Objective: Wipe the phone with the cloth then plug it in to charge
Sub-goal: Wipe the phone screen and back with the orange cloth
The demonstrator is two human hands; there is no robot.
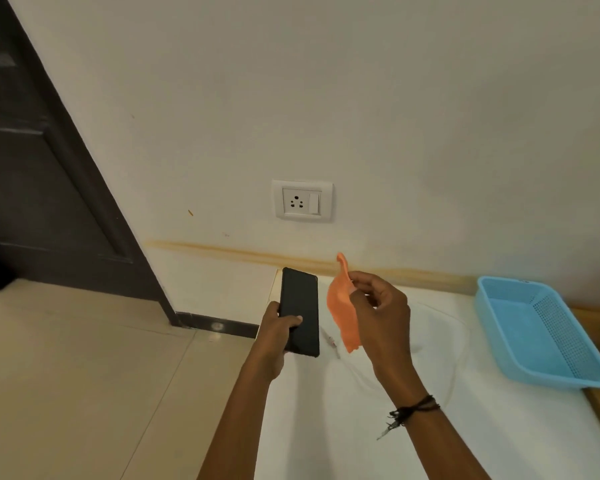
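**Op:** Where's the phone (299,311) right now?

**Eng:** Straight below the wall socket (302,200), in your left hand (278,329). It's lifted off the surface, dark face toward you.

**Op:** Grip?

**Eng:** Your fingers curl round its left edge and your thumb lies across the face. You hold the lower half. The upper half sticks out free.

**Op:** Orientation?

**Eng:** The long axis runs away from you toward the wall. The top end points up at the socket, nearly in line with it. The bottom end sits by your wrist.

**Op:** Right hand?

**Eng:** Your right hand (378,306) is below the socket, slightly right of it. Thumb and fingertips pinch the orange cloth (342,308) near its upper part. One corner pokes up above your fingers and the rest hangs down. The cloth is just beside the phone's right edge, not touching it.

**Op:** Cable?

**Eng:** The white cable (331,342) lies on the white surface (361,438) below the socket. Its connector end shows between phone and cloth, apart from the phone. The blue basket (541,341) is on that same surface, well right of the socket.
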